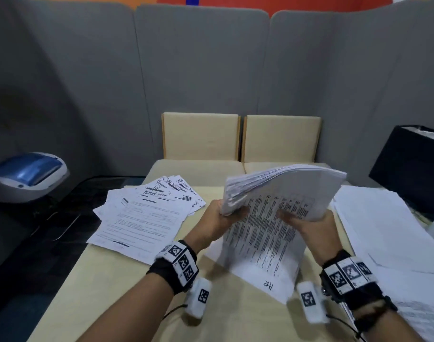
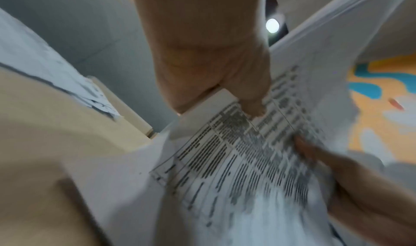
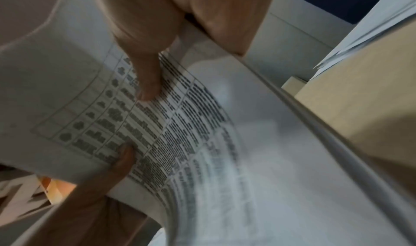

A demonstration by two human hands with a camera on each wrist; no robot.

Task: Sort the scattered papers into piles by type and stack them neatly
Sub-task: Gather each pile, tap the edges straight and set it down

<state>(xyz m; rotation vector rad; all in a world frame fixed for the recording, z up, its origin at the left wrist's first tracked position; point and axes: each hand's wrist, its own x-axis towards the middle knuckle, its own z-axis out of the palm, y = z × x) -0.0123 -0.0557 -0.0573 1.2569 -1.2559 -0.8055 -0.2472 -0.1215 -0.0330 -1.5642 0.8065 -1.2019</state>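
Right now both hands hold a thick, bent stack of white printed papers [image 1: 282, 191] above the pale wooden table [image 1: 127, 287]. Her left hand [image 1: 219, 218] grips its near-left corner, while the right hand [image 1: 307, 222] pinches a printed table sheet marked "HR" [image 1: 262, 245] hanging from it. Loose handwritten-headed sheets [image 1: 146, 213] lie fanned to the left, more white papers [image 1: 383, 238] to the right.

White stack of papers [image 1: 292, 183], top sheet [image 1: 267, 240] gridded with dense black text rows and a black handwritten "HR". White fanned pile [image 1: 146, 213] with black marker headings and a blue scribble. Pale beige table [image 1: 127, 287]. Grey partition panels [image 1: 201, 62]. Cream cushions [image 1: 201, 137]. Black box [image 1: 408, 169]. Blue-and-white machine [image 1: 26, 176]. Black wristbands [image 1: 171, 267] checkered with black-and-white markers.
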